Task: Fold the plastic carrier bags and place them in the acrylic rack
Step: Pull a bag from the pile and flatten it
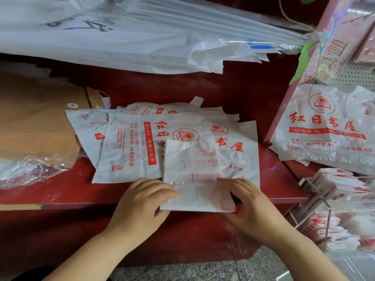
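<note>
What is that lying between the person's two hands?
A partly folded white carrier bag, its near end held by the left hand and right hand; the head view shows it.

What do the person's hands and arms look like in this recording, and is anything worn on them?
Both are bare. The left hand and right hand have no gloves, and no rings show on the visible fingers. The left forearm and right forearm are uncovered to the frame edge: no sleeve, watch or bracelet in view.
</note>
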### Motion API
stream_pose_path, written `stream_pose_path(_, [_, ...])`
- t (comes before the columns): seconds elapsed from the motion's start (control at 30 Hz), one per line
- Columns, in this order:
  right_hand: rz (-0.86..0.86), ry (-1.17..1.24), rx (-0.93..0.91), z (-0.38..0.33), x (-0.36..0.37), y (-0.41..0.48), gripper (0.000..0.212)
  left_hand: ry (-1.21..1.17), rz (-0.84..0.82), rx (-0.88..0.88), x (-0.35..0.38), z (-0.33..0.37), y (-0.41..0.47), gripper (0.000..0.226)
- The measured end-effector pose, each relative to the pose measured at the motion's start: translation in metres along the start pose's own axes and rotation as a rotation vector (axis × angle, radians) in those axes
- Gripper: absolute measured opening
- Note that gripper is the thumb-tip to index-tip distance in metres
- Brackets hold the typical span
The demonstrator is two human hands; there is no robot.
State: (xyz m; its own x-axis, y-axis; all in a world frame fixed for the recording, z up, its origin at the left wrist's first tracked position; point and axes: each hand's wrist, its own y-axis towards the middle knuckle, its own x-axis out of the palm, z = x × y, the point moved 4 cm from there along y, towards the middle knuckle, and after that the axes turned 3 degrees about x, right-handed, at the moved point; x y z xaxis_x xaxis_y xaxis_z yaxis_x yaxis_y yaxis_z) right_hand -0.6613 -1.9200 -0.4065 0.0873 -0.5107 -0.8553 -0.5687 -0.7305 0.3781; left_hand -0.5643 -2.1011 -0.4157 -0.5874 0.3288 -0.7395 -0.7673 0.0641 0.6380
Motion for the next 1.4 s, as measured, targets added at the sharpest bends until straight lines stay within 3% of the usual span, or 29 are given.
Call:
stream_pose_path(0.1, [0.078, 0.068, 0.046, 0.001, -0.005, -0.003, 0.035, -0.157, 0.133, -0.138, -0.006, 0.003, -0.003, 0.021])
stream_pose_path(0.2, [0.179, 0.249, 0.242, 0.006, -0.004, -0.005, 0.018, -0.339, 0.235, -0.446, -0.008, 0.003, -0.006, 0.033])
stream_pose_path(0.27, [0.223, 0.377, 0.373, 0.007, -0.003, -0.002, 0.020, -0.402, 0.266, -0.576, -0.005, 0.002, -0.004, 0.022])
stream_pose_path(0.37, [0.279, 0.447, 0.512, 0.009, 0.000, 0.004, 0.031, -0.359, 0.276, -0.680, -0.005, -0.001, 0.002, 0.034])
stream_pose_path(0.47, [0.319, 0.351, 0.555, 0.010, 0.006, 0.010, 0.022, -0.363, 0.231, -0.722, -0.004, -0.003, 0.007, 0.047])
stream_pose_path(0.6, [0.289, 0.104, 0.503, 0.003, 0.009, 0.015, 0.038, 0.000, 0.098, -0.485, -0.002, -0.005, 0.011, 0.032])
stream_pose_path(0.67, [0.254, 0.017, 0.482, -0.001, 0.009, 0.016, 0.035, 0.150, 0.064, -0.369, 0.003, -0.007, 0.006, 0.040])
stream_pose_path(0.8, [0.233, -0.138, 0.312, -0.001, 0.013, 0.014, 0.039, 0.109, -0.066, -0.128, 0.006, -0.004, -0.001, 0.056])
stream_pose_path(0.9, [0.080, -0.156, 0.168, 0.001, 0.016, 0.010, 0.049, 0.140, -0.207, -0.014, 0.008, -0.004, -0.005, 0.063])
stream_pose_path(1.0, [-0.006, -0.231, 0.020, 0.004, 0.013, 0.004, 0.052, 0.137, -0.133, 0.051, 0.006, 0.000, -0.009, 0.046])
stream_pose_path(1.1, [0.071, -0.156, -0.028, 0.001, 0.002, 0.002, 0.035, 0.071, -0.007, 0.075, 0.000, 0.001, -0.014, 0.028])
stream_pose_path(1.2, [0.113, -0.077, -0.061, -0.002, -0.003, 0.003, 0.026, -0.136, 0.032, -0.048, -0.005, -0.004, -0.017, 0.020])
stream_pose_path(1.3, [0.114, 0.047, -0.025, -0.002, -0.003, 0.003, 0.027, -0.357, 0.072, -0.373, -0.017, -0.004, -0.013, 0.012])
stream_pose_path(1.37, [0.139, 0.169, 0.071, -0.001, -0.002, 0.005, 0.033, -0.421, 0.122, -0.544, -0.018, -0.007, -0.016, 0.045])
stream_pose_path(1.4, [0.153, 0.223, 0.117, -0.001, -0.001, 0.007, 0.030, -0.440, 0.136, -0.595, -0.017, -0.009, -0.019, 0.047])
